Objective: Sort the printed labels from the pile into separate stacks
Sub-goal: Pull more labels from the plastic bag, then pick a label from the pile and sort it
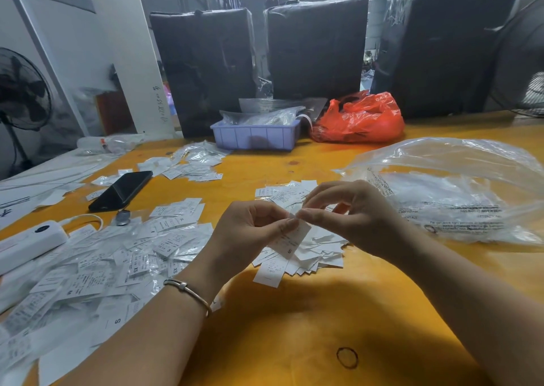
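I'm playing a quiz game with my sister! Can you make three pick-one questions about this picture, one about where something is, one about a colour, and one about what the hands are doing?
1. Where is the black phone?
A. on the table, left of the hands
B. inside the tray
C. on the red bag

2. What colour is the crinkly bag beside the tray?
A. green
B. red
C. black

3. What are the left hand and right hand doing?
A. resting flat
B. holding the phone
C. pinching a label together

Answers: 1 A, it lies on the yellow table among labels; 2 B, it is bright red; 3 C, fingers of both hands meet on a label marked S.
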Tool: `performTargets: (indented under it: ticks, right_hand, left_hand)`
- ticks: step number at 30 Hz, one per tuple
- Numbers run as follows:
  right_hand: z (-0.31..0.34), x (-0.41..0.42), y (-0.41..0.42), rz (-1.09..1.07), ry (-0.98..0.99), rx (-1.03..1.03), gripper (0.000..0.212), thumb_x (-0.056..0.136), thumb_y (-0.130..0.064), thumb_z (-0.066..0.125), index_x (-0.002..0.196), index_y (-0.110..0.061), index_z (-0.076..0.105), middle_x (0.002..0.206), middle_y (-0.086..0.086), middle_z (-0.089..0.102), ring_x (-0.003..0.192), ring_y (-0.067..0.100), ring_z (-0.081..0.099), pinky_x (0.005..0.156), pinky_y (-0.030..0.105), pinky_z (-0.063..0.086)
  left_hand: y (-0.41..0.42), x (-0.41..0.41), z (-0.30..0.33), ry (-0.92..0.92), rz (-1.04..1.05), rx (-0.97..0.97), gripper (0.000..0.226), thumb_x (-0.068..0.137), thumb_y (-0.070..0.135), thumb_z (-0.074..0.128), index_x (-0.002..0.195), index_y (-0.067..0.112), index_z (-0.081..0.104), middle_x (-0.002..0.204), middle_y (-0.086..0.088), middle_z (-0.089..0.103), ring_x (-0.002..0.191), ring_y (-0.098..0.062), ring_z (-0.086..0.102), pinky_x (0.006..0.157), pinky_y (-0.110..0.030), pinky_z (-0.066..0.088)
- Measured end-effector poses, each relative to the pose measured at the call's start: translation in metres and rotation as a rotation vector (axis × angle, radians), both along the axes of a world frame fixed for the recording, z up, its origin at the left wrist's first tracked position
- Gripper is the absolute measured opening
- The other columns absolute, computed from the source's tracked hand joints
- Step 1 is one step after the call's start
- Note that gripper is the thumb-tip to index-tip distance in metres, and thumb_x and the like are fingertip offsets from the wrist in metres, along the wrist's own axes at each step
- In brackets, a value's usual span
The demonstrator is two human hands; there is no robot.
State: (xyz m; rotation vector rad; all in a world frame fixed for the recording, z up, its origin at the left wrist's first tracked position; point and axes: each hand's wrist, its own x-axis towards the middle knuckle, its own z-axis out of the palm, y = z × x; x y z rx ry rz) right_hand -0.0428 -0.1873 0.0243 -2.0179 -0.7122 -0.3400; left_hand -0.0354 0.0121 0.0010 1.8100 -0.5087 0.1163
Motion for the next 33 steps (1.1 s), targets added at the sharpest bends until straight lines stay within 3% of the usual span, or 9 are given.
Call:
performTargets:
  ticks: [8, 11, 14, 18, 21, 23, 27, 30, 33]
  right_hand:
    - [0.001, -0.001, -0.001, 0.025, 0.061, 0.18, 0.016, 0.073, 0.01, 0.074, 0.088, 0.005, 0.072, 0.077, 0.021, 0.071, 0.074, 0.037, 0.067, 0.074, 0.047, 0.057]
    - [-0.001, -0.003, 0.003, 0.046, 0.057, 0.199, 0.016, 0.073, 0.014, 0.072, 0.087, 0.01, 0.068, 0.075, 0.022, 0.07, 0.069, 0.036, 0.067, 0.071, 0.042, 0.058]
    - [-0.002, -0.003, 0.006, 0.01, 0.018, 0.183, 0.011, 0.074, 0.01, 0.074, 0.081, 0.008, 0.066, 0.072, 0.017, 0.07, 0.063, 0.027, 0.067, 0.066, 0.034, 0.059]
    - [-0.001, 0.012, -0.012, -0.293, -0.053, 0.034, 0.005, 0.079, 0.001, 0.069, 0.078, -0.004, 0.069, 0.07, 0.007, 0.07, 0.066, 0.024, 0.067, 0.069, 0.044, 0.057]
    - [-0.005, 0.021, -0.027, -0.605, -0.072, -0.267, 0.011, 0.079, -0.007, 0.061, 0.077, -0.015, 0.069, 0.072, -0.001, 0.067, 0.074, 0.023, 0.063, 0.064, 0.033, 0.05]
    - [-0.008, 0.025, -0.034, -0.744, -0.058, -0.336, 0.016, 0.08, -0.007, 0.057, 0.081, -0.017, 0.069, 0.079, 0.001, 0.068, 0.079, 0.024, 0.061, 0.067, 0.031, 0.045]
    - [-0.009, 0.033, -0.051, -0.931, -0.01, -0.466, 0.027, 0.079, -0.005, 0.054, 0.1, -0.015, 0.067, 0.103, 0.007, 0.068, 0.102, 0.03, 0.057, 0.09, 0.04, 0.038]
    - [-0.012, 0.037, -0.059, -1.019, 0.103, -0.619, 0.034, 0.082, -0.01, 0.055, 0.116, -0.015, 0.061, 0.116, 0.009, 0.062, 0.115, 0.03, 0.05, 0.093, 0.041, 0.034]
    - [-0.014, 0.041, -0.064, -1.024, 0.234, -0.677, 0.035, 0.087, -0.015, 0.056, 0.121, -0.017, 0.057, 0.123, 0.006, 0.058, 0.118, 0.027, 0.048, 0.095, 0.04, 0.032]
  left_hand:
    - [-0.002, -0.002, 0.002, 0.034, -0.006, -0.034, 0.027, 0.072, 0.03, 0.073, 0.089, 0.009, 0.075, 0.085, -0.005, 0.077, 0.079, -0.012, 0.072, 0.067, -0.019, 0.053]
    - [-0.002, -0.003, 0.003, 0.04, -0.018, -0.02, 0.038, 0.072, 0.034, 0.074, 0.104, 0.013, 0.07, 0.091, -0.005, 0.076, 0.086, -0.014, 0.072, 0.07, -0.021, 0.054]
    - [0.0, -0.001, 0.004, -0.004, 0.033, 0.006, 0.014, 0.082, 0.017, 0.072, 0.094, 0.01, 0.073, 0.088, -0.005, 0.076, 0.086, -0.012, 0.07, 0.075, -0.024, 0.057]
    - [0.013, 0.005, 0.006, -0.022, 0.171, 0.003, 0.008, 0.089, 0.008, 0.066, 0.086, 0.013, 0.072, 0.081, 0.005, 0.074, 0.079, 0.0, 0.067, 0.065, -0.013, 0.052]
    - [0.03, 0.014, 0.007, -0.011, 0.402, 0.014, 0.012, 0.091, 0.013, 0.065, 0.083, 0.019, 0.071, 0.074, 0.005, 0.07, 0.075, -0.006, 0.063, 0.063, -0.018, 0.047]
    - [0.043, 0.022, 0.006, 0.011, 0.571, 0.124, 0.015, 0.092, 0.016, 0.063, 0.082, 0.024, 0.07, 0.083, 0.004, 0.07, 0.081, -0.014, 0.062, 0.066, -0.028, 0.047]
    - [0.064, 0.028, 0.004, 0.087, 0.851, 0.582, 0.025, 0.091, 0.014, 0.05, 0.084, 0.027, 0.07, 0.091, 0.002, 0.067, 0.075, -0.023, 0.059, 0.066, -0.033, 0.048]
    - [0.071, 0.028, 0.004, 0.163, 0.934, 0.801, 0.024, 0.093, 0.016, 0.048, 0.092, 0.027, 0.069, 0.1, -0.002, 0.064, 0.092, -0.028, 0.055, 0.089, -0.044, 0.048]
    - [0.072, 0.029, 0.002, 0.18, 0.963, 0.889, 0.021, 0.097, 0.016, 0.05, 0.101, 0.022, 0.07, 0.106, -0.008, 0.061, 0.106, -0.031, 0.05, 0.095, -0.047, 0.038]
